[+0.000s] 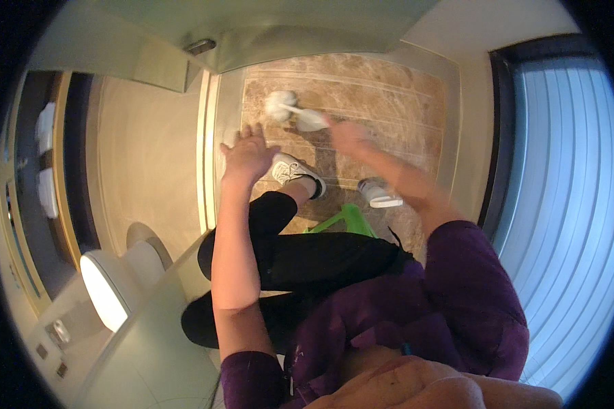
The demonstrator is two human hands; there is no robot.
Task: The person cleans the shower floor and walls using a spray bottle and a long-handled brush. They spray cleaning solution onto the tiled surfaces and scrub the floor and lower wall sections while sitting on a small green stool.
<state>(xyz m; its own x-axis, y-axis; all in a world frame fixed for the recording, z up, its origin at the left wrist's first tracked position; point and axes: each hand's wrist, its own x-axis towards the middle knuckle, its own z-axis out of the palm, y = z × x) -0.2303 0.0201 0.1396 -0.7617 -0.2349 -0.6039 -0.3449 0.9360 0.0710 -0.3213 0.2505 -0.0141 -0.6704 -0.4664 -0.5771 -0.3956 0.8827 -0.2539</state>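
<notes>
My right hand [349, 138], blurred by motion, grips the pale handle [313, 120] of a white brush. The round white brush head [281, 105] is over the brown tiled floor [368, 84], and I cannot tell whether it touches the tiles. My left hand [248, 153] is held out above the floor's left side, holding nothing, its fingers spread. Just right of that hand, a white lace-up shoe [290, 171] is on my foot. Part of a green plastic stool [355, 220] shows beyond my black-trousered legs.
A white object [379, 193], unclear in kind, lies on the tiles under my right forearm. Glass panels [307, 36] stand ahead, with a metal fitting [200, 47]. A white toilet [107, 291] is at the lower left. A slatted blind [552, 153] lines the right side.
</notes>
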